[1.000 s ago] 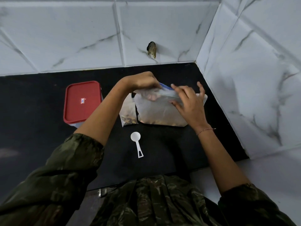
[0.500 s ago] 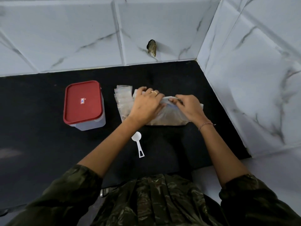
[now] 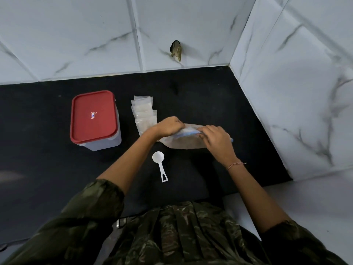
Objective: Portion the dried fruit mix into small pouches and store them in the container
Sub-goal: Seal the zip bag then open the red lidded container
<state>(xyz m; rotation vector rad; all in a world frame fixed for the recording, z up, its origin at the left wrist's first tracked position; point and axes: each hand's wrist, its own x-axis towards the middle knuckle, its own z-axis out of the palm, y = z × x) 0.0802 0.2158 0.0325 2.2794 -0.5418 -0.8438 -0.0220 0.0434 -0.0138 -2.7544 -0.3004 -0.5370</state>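
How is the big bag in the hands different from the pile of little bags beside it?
The large clear plastic bag with a blue zip strip holds brownish mix; the small clear plastic pouches look empty. The left hand and right hand grip the large bag's top; the pouches lie stacked, ungripped. Both are see-through plastic.

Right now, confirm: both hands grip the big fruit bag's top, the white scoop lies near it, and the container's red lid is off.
One error: the head view shows the red lid on the container. The left hand and right hand grip the bag, scoop nearby.
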